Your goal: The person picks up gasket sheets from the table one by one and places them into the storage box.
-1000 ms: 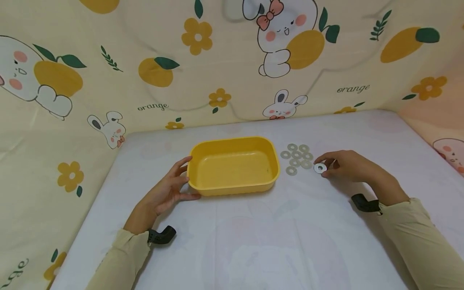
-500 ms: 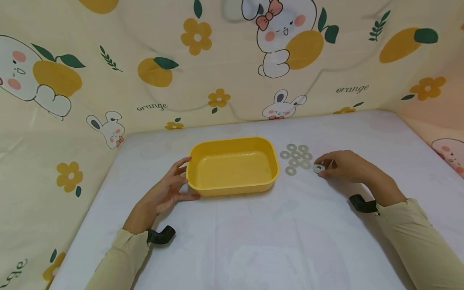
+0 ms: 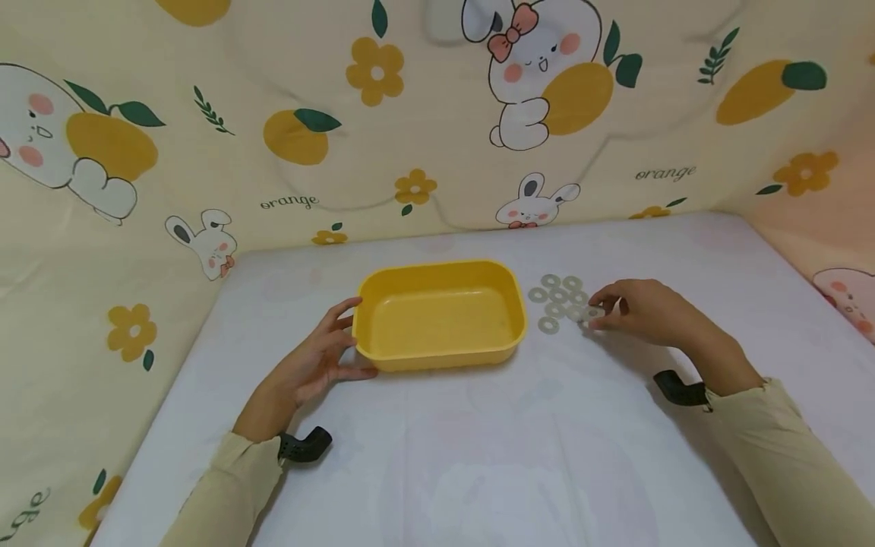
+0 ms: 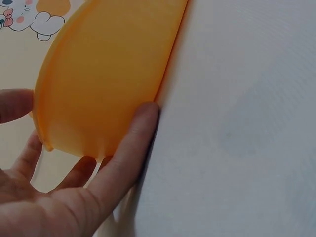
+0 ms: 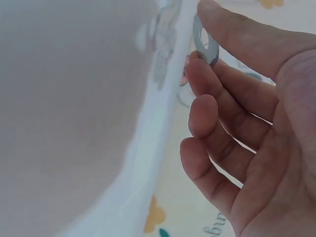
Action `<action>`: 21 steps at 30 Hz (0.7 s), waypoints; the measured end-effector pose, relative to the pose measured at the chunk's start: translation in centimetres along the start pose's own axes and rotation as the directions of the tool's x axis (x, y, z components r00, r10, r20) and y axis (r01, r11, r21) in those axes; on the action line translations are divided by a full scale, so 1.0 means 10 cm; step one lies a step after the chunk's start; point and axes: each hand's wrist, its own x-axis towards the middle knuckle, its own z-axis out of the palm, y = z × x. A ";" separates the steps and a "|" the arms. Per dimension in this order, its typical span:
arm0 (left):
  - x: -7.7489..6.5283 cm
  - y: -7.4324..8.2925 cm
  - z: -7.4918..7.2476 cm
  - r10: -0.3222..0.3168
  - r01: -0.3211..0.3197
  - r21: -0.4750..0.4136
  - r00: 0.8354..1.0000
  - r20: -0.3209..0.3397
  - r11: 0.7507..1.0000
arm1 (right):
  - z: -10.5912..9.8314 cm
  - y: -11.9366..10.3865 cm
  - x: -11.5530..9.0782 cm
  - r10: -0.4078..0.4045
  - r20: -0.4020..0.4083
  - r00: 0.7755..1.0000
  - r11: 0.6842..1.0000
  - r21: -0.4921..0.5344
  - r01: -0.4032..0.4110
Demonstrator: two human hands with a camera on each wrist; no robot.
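My left hand rests against the left end of a yellow plastic tray, fingers spread. In the left wrist view, the thumb lies along the lower edge of the tray and other fingertips touch its end. My right hand pinches a flat metal washer between thumb and fingertips, the remaining fingers loosely bent. In the head view that washer is partly covered by the fingertips. It is close to the right side of a cluster of several pale washers on the table, right of the tray.
A white cloth covers the table. Behind it and along the sides hangs a cream fabric printed with rabbits, oranges and flowers. Black wrist cameras sit at both cuffs, the left camera above the cloth.
My right hand has shifted slightly left with the washer, which has tilted and come up to the cluster's right edge. The left hand and the tray have stayed in place.
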 end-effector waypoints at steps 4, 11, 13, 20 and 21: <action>0.04 -0.01 0.02 -0.010 0.010 0.001 1.000 -0.001 1.000 | -0.03 -0.08 0.01 -0.001 -0.007 1.000 1.000 -0.011 0.001; 0.07 -0.04 0.03 -0.008 0.008 -0.025 1.000 -0.011 1.000 | -0.15 -0.29 0.10 -0.030 -0.040 0.999 0.999 -0.014 0.030; 0.08 -0.04 0.03 -0.012 0.011 -0.032 1.000 -0.012 0.999 | -0.18 -0.37 0.13 -0.041 -0.042 0.998 0.999 -0.010 0.040; 0.05 -0.03 0.01 -0.024 0.023 -0.002 0.998 -0.054 1.000 | -0.27 -0.71 0.23 -0.136 -0.110 0.985 0.989 0.034 0.141; 0.05 -0.02 0.00 -0.014 0.015 0.003 0.999 -0.047 1.000 | -0.28 -0.76 0.25 -0.143 -0.122 0.982 0.988 0.045 0.149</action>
